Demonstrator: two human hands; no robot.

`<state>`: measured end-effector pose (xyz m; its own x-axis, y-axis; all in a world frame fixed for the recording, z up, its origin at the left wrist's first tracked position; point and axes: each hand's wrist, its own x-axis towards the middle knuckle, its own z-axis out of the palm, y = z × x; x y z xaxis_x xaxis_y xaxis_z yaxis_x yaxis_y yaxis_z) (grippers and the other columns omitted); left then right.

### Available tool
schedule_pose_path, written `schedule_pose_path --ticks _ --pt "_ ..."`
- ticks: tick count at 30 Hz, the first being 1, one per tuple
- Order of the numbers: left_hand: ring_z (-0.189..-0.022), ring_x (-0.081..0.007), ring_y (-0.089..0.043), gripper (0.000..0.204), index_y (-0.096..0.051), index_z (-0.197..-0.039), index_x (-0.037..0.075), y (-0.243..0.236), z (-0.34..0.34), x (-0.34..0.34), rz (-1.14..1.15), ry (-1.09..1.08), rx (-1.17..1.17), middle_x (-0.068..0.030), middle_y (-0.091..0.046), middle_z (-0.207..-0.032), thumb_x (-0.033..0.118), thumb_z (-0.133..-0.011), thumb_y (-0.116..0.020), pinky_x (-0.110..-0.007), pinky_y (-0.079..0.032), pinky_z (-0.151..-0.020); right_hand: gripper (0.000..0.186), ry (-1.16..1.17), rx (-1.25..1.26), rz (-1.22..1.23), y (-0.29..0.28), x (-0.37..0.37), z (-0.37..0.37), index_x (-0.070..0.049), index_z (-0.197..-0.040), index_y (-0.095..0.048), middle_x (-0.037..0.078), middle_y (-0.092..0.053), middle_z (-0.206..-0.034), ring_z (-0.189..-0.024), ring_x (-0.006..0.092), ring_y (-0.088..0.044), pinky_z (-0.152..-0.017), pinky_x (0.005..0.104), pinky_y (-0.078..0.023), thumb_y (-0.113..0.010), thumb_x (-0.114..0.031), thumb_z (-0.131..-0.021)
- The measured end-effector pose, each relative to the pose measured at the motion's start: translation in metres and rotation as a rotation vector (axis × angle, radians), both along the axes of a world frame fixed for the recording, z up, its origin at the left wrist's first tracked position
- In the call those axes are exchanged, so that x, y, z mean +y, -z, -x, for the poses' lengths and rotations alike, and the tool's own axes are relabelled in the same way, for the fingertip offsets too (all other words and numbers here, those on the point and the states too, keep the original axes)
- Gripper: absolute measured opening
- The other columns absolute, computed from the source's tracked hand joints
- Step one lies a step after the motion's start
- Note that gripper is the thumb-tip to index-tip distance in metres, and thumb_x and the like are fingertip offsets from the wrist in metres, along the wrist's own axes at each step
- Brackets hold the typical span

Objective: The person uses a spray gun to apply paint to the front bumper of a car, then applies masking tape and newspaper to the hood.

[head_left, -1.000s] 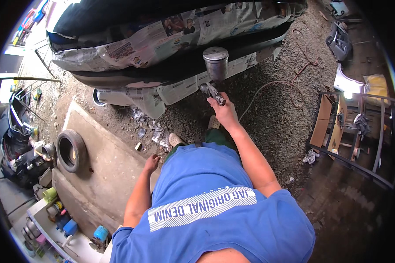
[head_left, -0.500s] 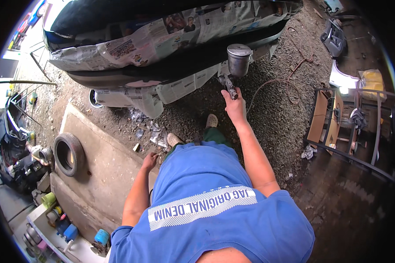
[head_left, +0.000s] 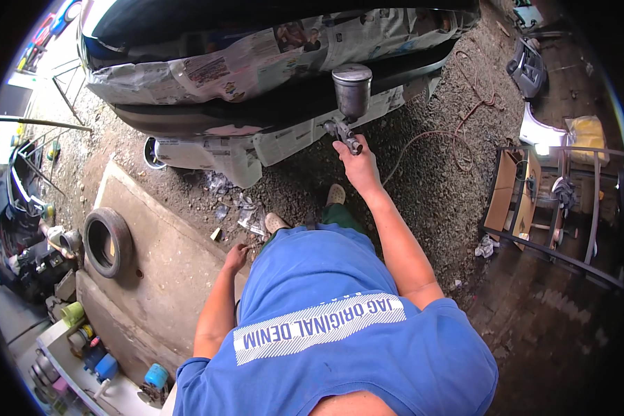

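Note:
My right hand [head_left: 355,161] grips a metal spray gun [head_left: 341,136] with an upright silver cup [head_left: 352,91] on top, held in front of a dark car bumper [head_left: 180,113]. Masking newspaper [head_left: 201,69] covers the bodywork above the dark bumper strip, and more newspaper sheets [head_left: 284,142] hang along its lower edge. My left hand [head_left: 236,256] hangs beside my blue shirt [head_left: 312,270], holding nothing visible, its fingers loosely apart.
A tyre [head_left: 120,239] lies on a concrete slab [head_left: 166,277] at left, beside car parts [head_left: 28,236] and a white tray [head_left: 66,353] of cans. A red hose [head_left: 464,139] crosses the gravel. A metal frame [head_left: 589,215] with cardboard and a grey moulded part [head_left: 527,66] lie at right.
My right hand with the spray gun swung right along the bumper by half a second ago, then moved back leftward a little. My left hand has barely moved.

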<state>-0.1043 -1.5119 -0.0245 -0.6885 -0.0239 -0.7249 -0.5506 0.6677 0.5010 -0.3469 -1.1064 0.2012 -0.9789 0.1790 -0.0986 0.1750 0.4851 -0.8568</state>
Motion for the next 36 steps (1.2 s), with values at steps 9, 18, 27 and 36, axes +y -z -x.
schedule_pose_path --ticks 9,18,27,36 --pt "-0.103 -0.0414 -0.066 0.036 -0.070 -0.106 0.004 -0.008 -0.002 -0.022 0.045 0.105 0.016 -0.0240 -0.070 -0.106 0.034 -0.096 -0.054 -0.048 -0.051 -0.087 0.047 -0.009 -0.111 0.217 -0.037 -0.033 -0.037 0.000 -0.120 -0.061 0.005 -0.058 -0.069 -0.050 0.0121 -0.055 -0.049 0.0294 -0.046 -0.069 -0.038 -0.094" --pt "-0.098 -0.0423 -0.067 0.039 -0.068 -0.094 -0.002 -0.001 0.006 -0.048 0.035 0.431 0.033 -0.0259 -0.069 -0.096 0.035 -0.092 -0.056 -0.049 -0.052 -0.083 0.038 0.153 -0.018 0.275 0.007 -0.041 -0.131 -0.002 -0.129 -0.058 0.005 -0.071 -0.099 -0.053 0.0072 -0.052 -0.049 0.0244 -0.043 -0.063 -0.028 -0.101" --pt "-0.099 -0.0432 -0.066 0.030 -0.065 -0.101 -0.001 0.000 -0.031 -0.017 -0.084 0.787 0.167 -0.0276 -0.068 -0.101 0.024 -0.093 -0.053 -0.050 -0.052 -0.083 0.045 0.310 -0.008 0.377 0.018 -0.022 -0.222 0.000 -0.130 -0.056 0.012 -0.070 -0.118 -0.053 0.0079 -0.055 -0.047 0.0239 -0.046 -0.055 -0.037 -0.104" --pt "-0.095 -0.0468 -0.066 0.053 -0.068 -0.101 -0.003 -0.079 -0.092 0.003 0.028 0.580 0.092 -0.0291 -0.068 -0.101 0.043 -0.104 -0.041 -0.055 -0.052 -0.086 0.041 0.286 -0.092 0.262 0.039 -0.014 -0.303 0.001 -0.117 -0.067 0.009 -0.072 -0.102 -0.052 0.0063 -0.051 -0.046 0.0245 -0.042 -0.054 -0.036 -0.105"
